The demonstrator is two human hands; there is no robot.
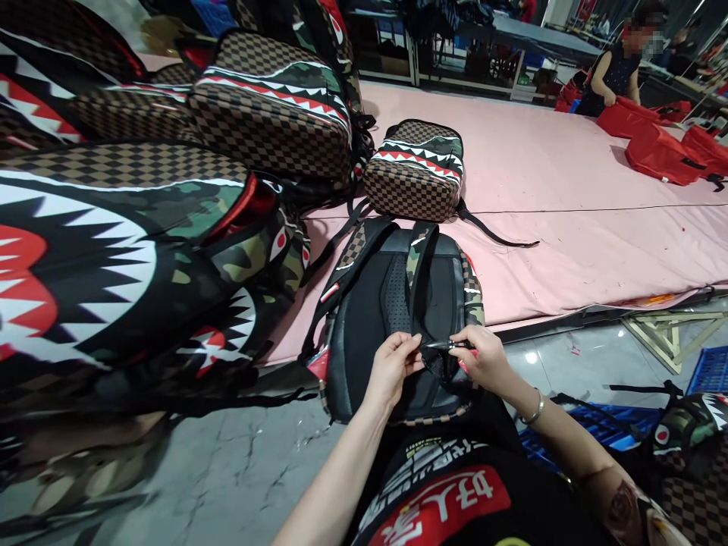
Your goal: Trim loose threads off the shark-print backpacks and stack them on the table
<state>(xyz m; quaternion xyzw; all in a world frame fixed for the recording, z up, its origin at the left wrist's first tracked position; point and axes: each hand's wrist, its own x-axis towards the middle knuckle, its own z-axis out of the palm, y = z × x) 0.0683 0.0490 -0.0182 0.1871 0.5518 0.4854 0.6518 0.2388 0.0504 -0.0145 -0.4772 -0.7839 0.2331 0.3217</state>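
A backpack (375, 318) lies back side up at the table's near edge, its padded black back panel and straps facing me. My left hand (395, 364) is closed in a pinch on a black strap (422, 303) over the lower part of the panel. In my right hand (483, 360) is a pair of thread snips (449, 345), with red showing at the grip. Their dark pointed tip is directed left, close to my left fingertips. Whether the blades touch the strap or a thread, I cannot tell.
Large checkered backpacks (273, 114) with shark-mouth prints crowd the left side. A smaller one (418, 163) lies just beyond on the pink-covered table (557, 197). A person (617, 76) handles red bags (660, 148) at the far right. Blue crates (597, 428) stand on the floor at right.
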